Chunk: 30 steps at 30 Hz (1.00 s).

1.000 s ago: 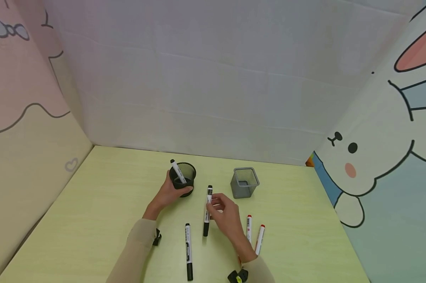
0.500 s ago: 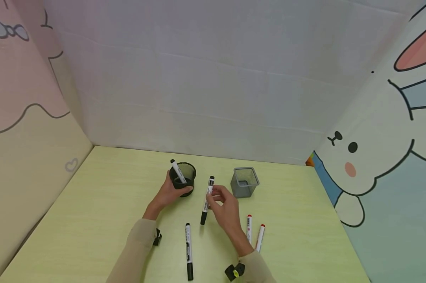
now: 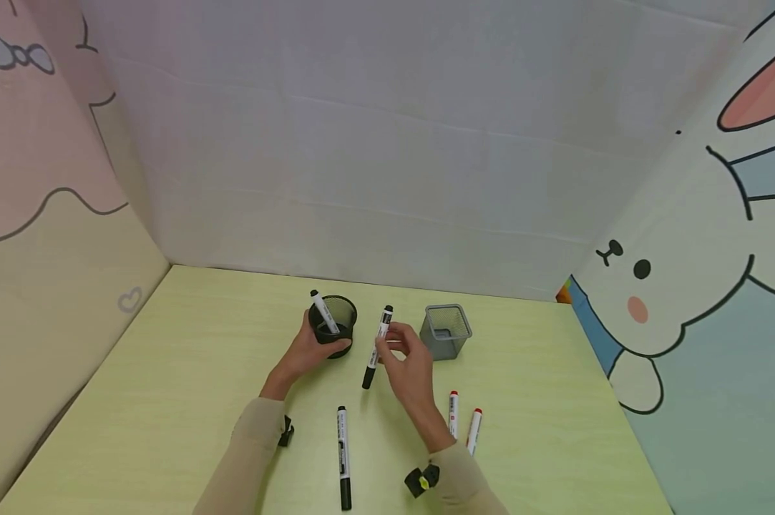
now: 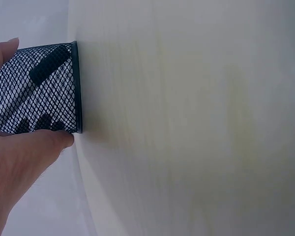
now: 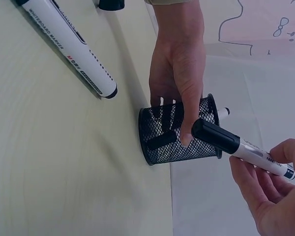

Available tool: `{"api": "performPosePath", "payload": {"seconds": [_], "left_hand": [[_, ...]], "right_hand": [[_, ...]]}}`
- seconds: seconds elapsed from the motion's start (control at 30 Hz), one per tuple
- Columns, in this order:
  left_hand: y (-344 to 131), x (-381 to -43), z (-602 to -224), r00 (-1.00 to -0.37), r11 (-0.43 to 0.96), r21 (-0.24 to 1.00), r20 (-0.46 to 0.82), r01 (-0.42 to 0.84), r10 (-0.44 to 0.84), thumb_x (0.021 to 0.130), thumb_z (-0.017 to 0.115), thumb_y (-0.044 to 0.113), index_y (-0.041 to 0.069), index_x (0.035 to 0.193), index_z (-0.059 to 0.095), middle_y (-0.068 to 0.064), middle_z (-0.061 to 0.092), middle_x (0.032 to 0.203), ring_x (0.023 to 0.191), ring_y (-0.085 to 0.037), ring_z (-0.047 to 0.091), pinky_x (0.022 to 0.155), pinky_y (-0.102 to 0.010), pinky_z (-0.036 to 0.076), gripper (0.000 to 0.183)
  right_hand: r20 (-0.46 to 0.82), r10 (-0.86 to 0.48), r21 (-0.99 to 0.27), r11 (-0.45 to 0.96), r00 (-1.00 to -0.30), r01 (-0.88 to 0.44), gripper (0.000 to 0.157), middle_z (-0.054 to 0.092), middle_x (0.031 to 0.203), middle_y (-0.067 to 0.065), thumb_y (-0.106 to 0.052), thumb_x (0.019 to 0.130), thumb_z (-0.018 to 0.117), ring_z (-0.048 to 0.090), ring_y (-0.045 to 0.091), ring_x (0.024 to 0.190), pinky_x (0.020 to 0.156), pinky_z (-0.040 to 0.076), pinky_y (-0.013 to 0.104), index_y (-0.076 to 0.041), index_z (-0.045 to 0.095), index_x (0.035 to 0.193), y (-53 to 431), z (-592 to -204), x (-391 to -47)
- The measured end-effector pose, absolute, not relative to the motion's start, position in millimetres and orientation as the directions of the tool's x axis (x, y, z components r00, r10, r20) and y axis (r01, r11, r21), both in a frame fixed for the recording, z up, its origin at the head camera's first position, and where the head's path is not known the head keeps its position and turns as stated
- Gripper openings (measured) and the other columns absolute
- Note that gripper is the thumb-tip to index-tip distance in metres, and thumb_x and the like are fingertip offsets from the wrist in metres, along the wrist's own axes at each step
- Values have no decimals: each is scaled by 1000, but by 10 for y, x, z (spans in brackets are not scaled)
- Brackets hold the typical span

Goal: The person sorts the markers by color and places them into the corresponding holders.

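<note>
**Marker [image 3: 373, 359] held between a black mesh cup [image 3: 344, 315] and a grey basket [image 3: 441, 346]**

The right hand [image 3: 411, 368] grasps the marker in a pinch between thumb and fingers, on the left side of that hand. The marker is raised clear of the surface [image 3: 200, 357] and tilted, its long black cap lower and toward the near side, its other end far and slightly to the right. In the head view it lies to the right of the left hand [image 3: 308, 353], near the cup but apart from it.

The left hand is wrapped around the cup, its thumb across the near side and its fingers around the left. The cup is upright and contains a white pen [image 3: 325, 312], which leans left with its black tip above the rim; through the mesh, the wrist views show its dark cap near the base.

The square basket stands on the far side of the right hand, to its right. A loose whiteboard marker [image 3: 343, 447] lies on the near part of the surface, between the two forearms, its black cap toward the near edge. To the right are two red-tipped pens, one on the left [image 3: 454, 413] and one on the right [image 3: 474, 430], their near ends hidden by the right arm.
</note>
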<state>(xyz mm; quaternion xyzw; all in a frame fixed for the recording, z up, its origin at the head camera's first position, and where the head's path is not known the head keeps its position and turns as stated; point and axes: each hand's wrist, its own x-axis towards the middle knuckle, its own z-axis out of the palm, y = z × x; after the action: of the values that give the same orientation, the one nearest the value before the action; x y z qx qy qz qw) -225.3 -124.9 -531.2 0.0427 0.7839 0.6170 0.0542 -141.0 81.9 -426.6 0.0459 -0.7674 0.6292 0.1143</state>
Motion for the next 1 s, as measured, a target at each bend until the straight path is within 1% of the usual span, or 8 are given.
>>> {"api": "performPosePath", "payload": {"seconds": [0.17,0.3,0.47,0.6,0.7,0.8,0.9,1.0], "left_hand": [[-1250,-2258,-5317,-990,233,972,-39,-7,134,88,83,19,8,158,9,-24,37,153,141,-39,37,116,-57,28,103],[-1252,-2247,-5303,-990,239,971,-44,-11,131,89,83,20,6,158,9,-25,36,153,141,-40,37,116,-59,28,102],[-1245,-2237,-5278,-991,223,975,-35,-5,131,90,81,16,5,159,8,-27,35,153,140,-42,37,116,-61,26,101],[-1213,-2145,-5082,-990,212,977,-29,1,138,90,79,8,0,157,9,-31,35,152,140,-45,36,116,-61,25,97],[-1196,-2073,-4916,-989,209,978,-33,-2,146,90,78,4,-3,155,12,-32,35,151,139,-46,37,116,-61,25,94],[-1198,-2052,-4878,-988,205,979,-36,-4,151,90,78,5,-2,156,12,-32,35,152,139,-46,37,116,-60,26,94],[-1195,-2046,-4870,-988,204,979,-39,-8,150,90,78,5,-2,155,12,-32,35,152,139,-45,36,116,-60,25,93],[-1189,-2037,-4856,-988,201,979,-39,-8,150,90,78,5,-2,155,11,-32,34,152,139,-46,36,116,-60,25,94]], "right_hand": [[233,86,-960,180,-969,-215,24,66,104,25,8,94,67,69,41,93,76,59,47,10,63,118,793,-4248,-1453],[254,81,-956,175,-964,-237,25,67,105,26,7,94,67,69,42,94,77,59,49,10,63,119,769,-4251,-1486],[276,78,-947,191,-958,-258,25,67,106,26,8,94,67,69,41,94,77,60,43,10,62,119,749,-4216,-1534],[292,77,-939,211,-953,-271,25,67,105,25,8,94,67,70,40,94,76,60,38,10,62,119,752,-4231,-1595],[304,72,-938,200,-950,-285,27,68,107,22,4,95,69,71,37,95,76,60,35,6,63,121,774,-4366,-1707],[314,63,-937,183,-947,-298,28,69,109,17,-3,96,71,71,32,96,77,60,31,-1,64,123,799,-4510,-1823],[326,55,-934,174,-944,-312,27,69,109,12,-8,97,72,71,27,97,78,59,28,-5,65,123,805,-4503,-1853],[326,55,-936,161,-944,-313,26,69,109,11,-9,98,71,71,24,97,79,59,28,-6,64,123,804,-4492,-1884]]}}
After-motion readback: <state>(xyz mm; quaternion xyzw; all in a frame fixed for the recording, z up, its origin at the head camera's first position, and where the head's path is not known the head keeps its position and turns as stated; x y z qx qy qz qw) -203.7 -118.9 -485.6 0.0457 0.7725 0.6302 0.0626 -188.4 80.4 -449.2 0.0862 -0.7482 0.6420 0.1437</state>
